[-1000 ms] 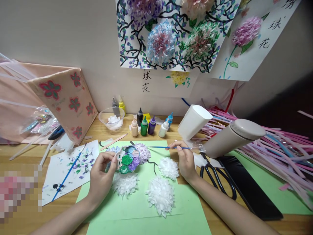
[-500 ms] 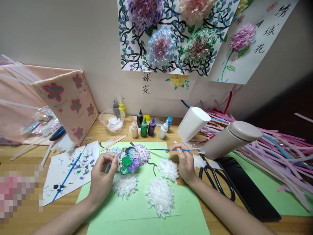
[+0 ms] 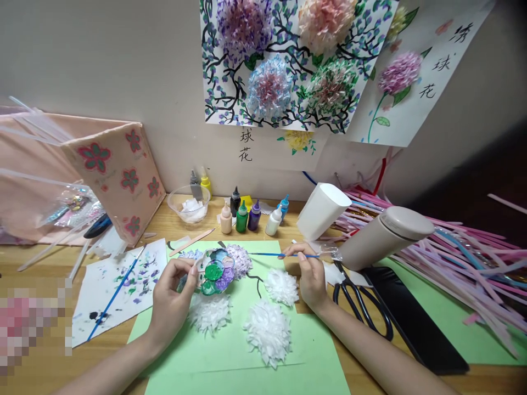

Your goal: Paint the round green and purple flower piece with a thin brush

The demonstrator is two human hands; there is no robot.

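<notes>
Pink cloth box (image 3: 119,175) w/ red flowers on it leans at the far left of the wooden table (image 3: 41,351), & clear straws (image 3: 37,118) lie across the top of it. Next comes a white scrap sheet (image 3: 102,285) w/ purple & green dabs, & a blue brush (image 3: 115,293) lies slantwise on it. Then the left hand (image 3: 173,299) is curled, thumb & fingers pinching a little round paint tray (image 3: 216,267) w/ green, purple & blue paint in its cups. It holds the tray up just over the green paper (image 3: 230,356), close to a purple fluffy flower (image 3: 241,259). Under the tray sits a white fluffy flower (image 3: 209,314), then a bigger one (image 3: 267,329) near the middle, & a third one (image 3: 282,285) up & to the right. Black painted twigs run btwn them on the green paper. At the back by the wall stand a clear bowl (image 3: 188,203) & a row of small paint bottles (image 3: 242,215). The right hand (image 3: 310,277) is closed in a pinch on a thin blue paintbrush (image 3: 284,254). That brush lies flat in the air, its tip pointing left toward the purple flower, but not touching it. Just right of that hand are a white cup (image 3: 323,211) tipped over, a beige flask (image 3: 382,236) leaning, & black scissors (image 3: 362,307) flat on the table. Far right is a big heap of pink straws (image 3: 465,258). Up on the wall hang pics of paper flowers (image 3: 284,60).
</notes>
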